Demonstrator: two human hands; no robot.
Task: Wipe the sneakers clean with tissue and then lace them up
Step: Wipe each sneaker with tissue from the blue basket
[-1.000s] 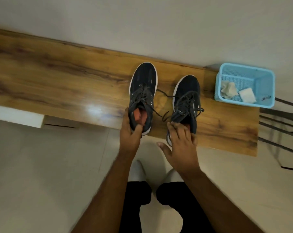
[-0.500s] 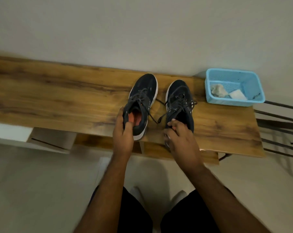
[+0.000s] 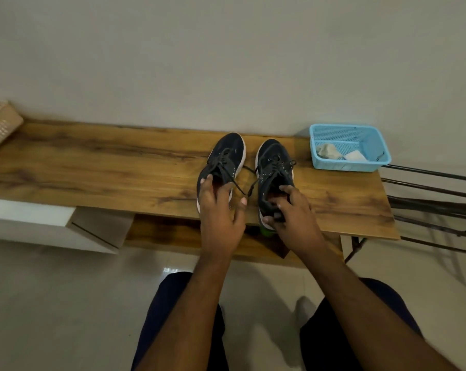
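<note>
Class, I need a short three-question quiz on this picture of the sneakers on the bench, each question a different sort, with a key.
1. True or false: the blue basket sits on the bench to the right of both sneakers.
2. Which hand grips the heel of a sneaker? A) left hand B) right hand C) neither
3. Fill in: inside the basket lie a crumpled and a folded ____.

Key:
1. True.
2. B: the right hand curls round the heel of the right sneaker; the left hand rests with spread fingers on the left sneaker.
3. Tissue.
</note>
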